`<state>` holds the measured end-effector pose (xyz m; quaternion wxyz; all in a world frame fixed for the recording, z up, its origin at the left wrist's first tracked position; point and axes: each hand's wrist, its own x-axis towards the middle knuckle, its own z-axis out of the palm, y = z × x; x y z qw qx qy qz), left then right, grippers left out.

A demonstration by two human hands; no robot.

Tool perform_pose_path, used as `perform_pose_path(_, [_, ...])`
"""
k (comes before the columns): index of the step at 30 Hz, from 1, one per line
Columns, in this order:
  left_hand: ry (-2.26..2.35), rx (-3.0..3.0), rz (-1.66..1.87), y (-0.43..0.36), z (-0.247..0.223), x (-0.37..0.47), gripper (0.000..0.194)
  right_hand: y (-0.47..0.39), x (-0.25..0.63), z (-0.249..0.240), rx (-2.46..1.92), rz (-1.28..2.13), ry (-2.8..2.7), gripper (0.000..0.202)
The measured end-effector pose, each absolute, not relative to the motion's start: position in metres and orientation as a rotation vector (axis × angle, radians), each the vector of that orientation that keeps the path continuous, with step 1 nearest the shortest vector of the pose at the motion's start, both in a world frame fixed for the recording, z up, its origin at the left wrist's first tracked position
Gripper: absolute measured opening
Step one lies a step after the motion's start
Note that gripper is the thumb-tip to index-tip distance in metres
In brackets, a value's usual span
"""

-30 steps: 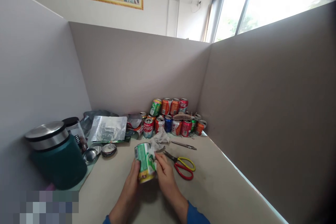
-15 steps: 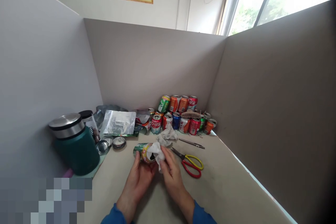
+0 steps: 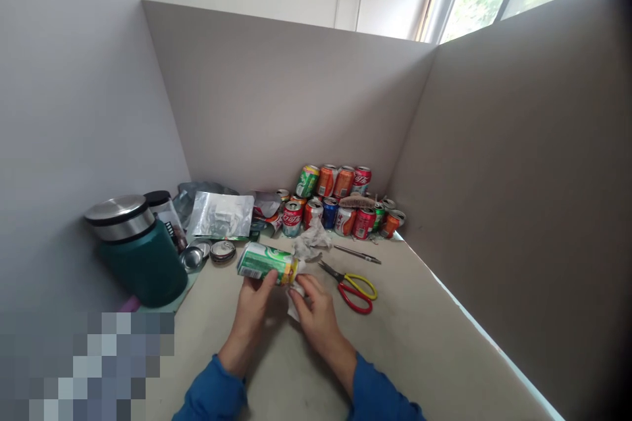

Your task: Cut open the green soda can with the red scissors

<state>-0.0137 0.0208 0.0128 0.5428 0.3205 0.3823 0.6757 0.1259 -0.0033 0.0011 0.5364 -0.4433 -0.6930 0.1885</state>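
A green and yellow can [image 3: 269, 263] lies on its side in the air above the table, its barcode showing. My left hand [image 3: 254, 302] is closed around its underside, thumb on the near face. At the can's right end, my right hand [image 3: 312, 306] pinches a white tissue [image 3: 295, 308] against the rim. Just right of that hand, scissors [image 3: 353, 286] with one yellow and one red handle rest on the table. Beyond the hands lie a crumpled grey-white tissue [image 3: 312, 240] and a pen-like metal tool [image 3: 357, 254].
Several drink cans [image 3: 328, 214] are stacked at the back by the partition [image 3: 291, 92]. Left of them are a silver pouch [image 3: 222, 214] and can lids [image 3: 222, 250]. A teal flask [image 3: 143, 263] stands at the left. A side panel [image 3: 518, 164] rises at the right.
The can has turned so that more of its green side shows and its open end no longer faces me. My right hand and the tissue have moved down around the rim. The view has tilted slightly.
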Motion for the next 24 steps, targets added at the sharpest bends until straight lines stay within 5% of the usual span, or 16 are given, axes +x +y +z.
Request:
perform_pose_path(4, [0.764, 0.444, 1.560, 0.026, 0.024, -0.029, 0.032, -0.028, 0.142, 0.010, -1.055, 0.385, -1.927, 0.033])
perform_pose_path(10, [0.596, 0.186, 1.546, 0.027, 0.041, -0.050, 0.045, -0.051, 0.142, -0.013, -0.726, 0.296, -2.582, 0.021])
perform_pose_path(18, [0.614, 0.235, 1.479, 0.026, 0.032, -0.048, 0.045, 0.072, 0.111, 0.013, -1.189, 0.086, -2.349, 0.021])
perform_pose_path(24, [0.791, 0.354, 1.419, 0.027, 0.034, -0.035, 0.033, 0.071, 0.162, 0.042, -1.481, -0.049, -1.995, 0.033])
